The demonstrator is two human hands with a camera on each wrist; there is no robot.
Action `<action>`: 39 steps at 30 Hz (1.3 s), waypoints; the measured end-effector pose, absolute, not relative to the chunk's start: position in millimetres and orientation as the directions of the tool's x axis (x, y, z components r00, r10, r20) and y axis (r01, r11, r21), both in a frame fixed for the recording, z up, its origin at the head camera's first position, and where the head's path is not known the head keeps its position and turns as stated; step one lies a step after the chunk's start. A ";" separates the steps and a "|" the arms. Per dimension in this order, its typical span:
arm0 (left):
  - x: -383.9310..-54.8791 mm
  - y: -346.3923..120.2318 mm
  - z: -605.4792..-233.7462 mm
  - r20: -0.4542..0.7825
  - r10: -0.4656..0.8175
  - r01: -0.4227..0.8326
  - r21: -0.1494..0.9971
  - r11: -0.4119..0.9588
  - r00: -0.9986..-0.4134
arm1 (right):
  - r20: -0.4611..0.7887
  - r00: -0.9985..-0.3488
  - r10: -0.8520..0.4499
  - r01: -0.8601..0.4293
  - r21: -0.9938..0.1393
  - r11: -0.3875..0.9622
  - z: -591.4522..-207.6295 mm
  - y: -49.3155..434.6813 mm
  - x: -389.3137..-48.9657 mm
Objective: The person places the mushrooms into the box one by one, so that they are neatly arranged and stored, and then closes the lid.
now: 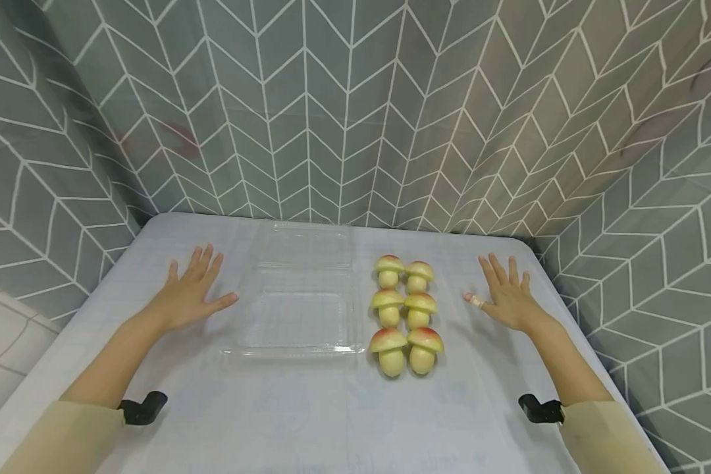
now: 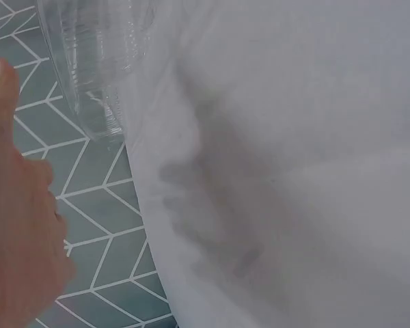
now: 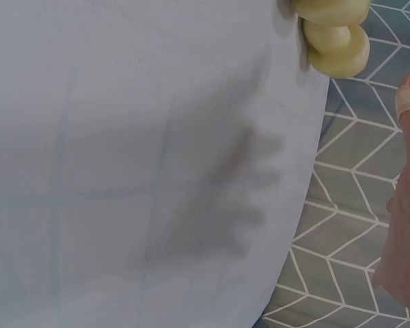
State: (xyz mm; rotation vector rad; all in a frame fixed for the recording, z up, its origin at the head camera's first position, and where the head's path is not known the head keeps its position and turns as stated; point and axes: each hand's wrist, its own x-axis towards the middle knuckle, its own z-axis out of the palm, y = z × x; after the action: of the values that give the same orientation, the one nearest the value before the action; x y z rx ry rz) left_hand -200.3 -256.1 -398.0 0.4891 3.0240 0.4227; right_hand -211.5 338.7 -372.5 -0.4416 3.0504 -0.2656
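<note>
My left hand hovers over the left side of the table, fingers spread and straight, holding nothing. Just right of it lies a clear plastic clamshell box, its lid laid back toward the far edge. Two columns of mushroom-shaped pieces, several in all, stand right of the box; the caps are yellow with reddish tops, such as the near mushroom-shaped piece. Farther right, my right hand is spread above the cloth with nothing in it, a pale band around its thumb. In the right wrist view, mushroom-shaped pieces show at the top.
A white cloth covers the table. Grey curtains with a white chevron pattern hang behind and at both sides. Pale floor tiles show at the lower left. A black wrist device sits at each sleeve.
</note>
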 end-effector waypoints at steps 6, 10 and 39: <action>-188.1 -247.6 -398.2 0.005 0.381 0.359 0.347 0.867 -0.925 | -0.015 -0.951 -0.310 -0.302 -0.186 0.935 -372.4 332.5 -207.0; -179.3 -241.6 -399.7 0.008 0.404 0.373 0.402 0.836 -0.915 | 0.012 -0.940 -0.341 -0.337 -0.186 0.923 -373.3 326.8 -204.2; -163.3 -213.1 -410.7 0.001 0.433 0.391 0.430 0.814 -0.902 | 0.486 -0.679 -0.551 -0.634 -0.009 0.773 -377.6 280.2 -178.9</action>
State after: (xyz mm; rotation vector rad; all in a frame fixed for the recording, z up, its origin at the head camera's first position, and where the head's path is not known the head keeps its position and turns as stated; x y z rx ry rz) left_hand -163.3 -213.1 -410.7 0.6598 2.8988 0.6554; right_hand -178.9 280.2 -377.6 -1.2080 3.3925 -0.3293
